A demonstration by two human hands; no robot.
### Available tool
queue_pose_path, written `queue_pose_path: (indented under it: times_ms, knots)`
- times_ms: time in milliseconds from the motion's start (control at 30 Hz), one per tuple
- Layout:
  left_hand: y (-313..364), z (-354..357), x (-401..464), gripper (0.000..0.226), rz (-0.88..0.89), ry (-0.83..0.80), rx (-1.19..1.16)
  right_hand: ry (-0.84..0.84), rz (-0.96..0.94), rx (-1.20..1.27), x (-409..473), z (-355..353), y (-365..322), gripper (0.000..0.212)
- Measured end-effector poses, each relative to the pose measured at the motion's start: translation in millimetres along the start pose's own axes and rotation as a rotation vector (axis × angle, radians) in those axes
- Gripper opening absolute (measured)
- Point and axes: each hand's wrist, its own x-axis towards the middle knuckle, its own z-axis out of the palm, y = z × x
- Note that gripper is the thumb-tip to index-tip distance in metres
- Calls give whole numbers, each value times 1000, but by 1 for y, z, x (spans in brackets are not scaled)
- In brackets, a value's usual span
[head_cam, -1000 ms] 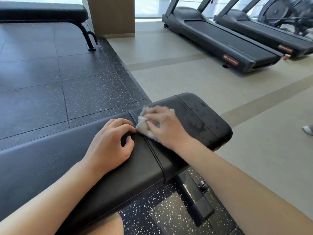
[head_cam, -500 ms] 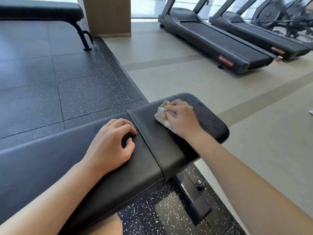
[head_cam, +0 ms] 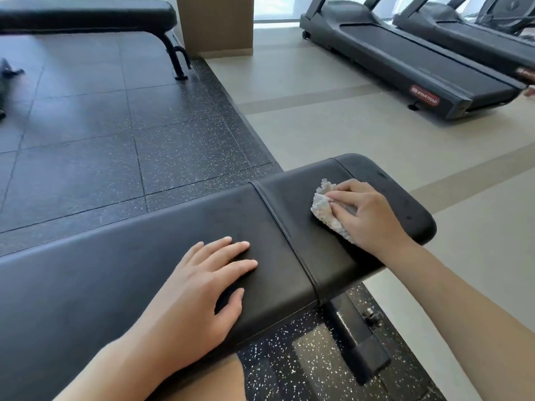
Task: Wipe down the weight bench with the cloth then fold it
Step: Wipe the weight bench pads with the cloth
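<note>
Pressing down on the short end pad, the right hand [head_cam: 366, 214] grips a bunched white cloth [head_cam: 325, 208] under curled fingers, with cloth edges showing at the fingertips and beneath the palm. The cloth lies on the desk [head_cam: 130, 270] (a black padded weight bench), on the pad beyond the seam [head_cam: 286, 235] that splits the upholstery. Left hand [head_cam: 199, 296] rests flat on the long pad just short of that seam, fingers straight and slightly spread, holding nothing. The two hands are apart, one on each side of the seam. The end pad carries faint dark specks near its far edge; whether these are moisture cannot be told. Below the desk a black metal foot [head_cam: 362, 340] stands on speckled rubber flooring [head_cam: 179, 151]. A second bench [head_cam: 86, 15] stands at the far left by a tan pillar [head_cam: 214, 24]. Two treadmills [head_cam: 405, 62] stand on the pale floor at upper right, well apart from the desk.
</note>
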Motion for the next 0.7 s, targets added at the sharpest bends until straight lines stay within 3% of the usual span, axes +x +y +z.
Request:
queue_pose_path:
  times_ms: [133, 300, 433, 600, 700]
  knots:
    - [19, 14, -16, 42, -4, 20, -16, -14, 23, 20, 19, 25, -27, 23]
    - [19, 10, -14, 41, -31, 15, -57, -84, -149, 84, -25, 28, -54, 20]
    - [18, 9, -14, 40, -39, 9, -61, -148, -273, 73, -43, 8, -33, 19]
    - [23, 10, -13, 39, -57, 37, -62, -19, 20, -50, 23, -4, -1, 19]
    - [25, 11, -13, 39, -53, 49, -59, -30, 44, -45, 42, 19, -25, 21]
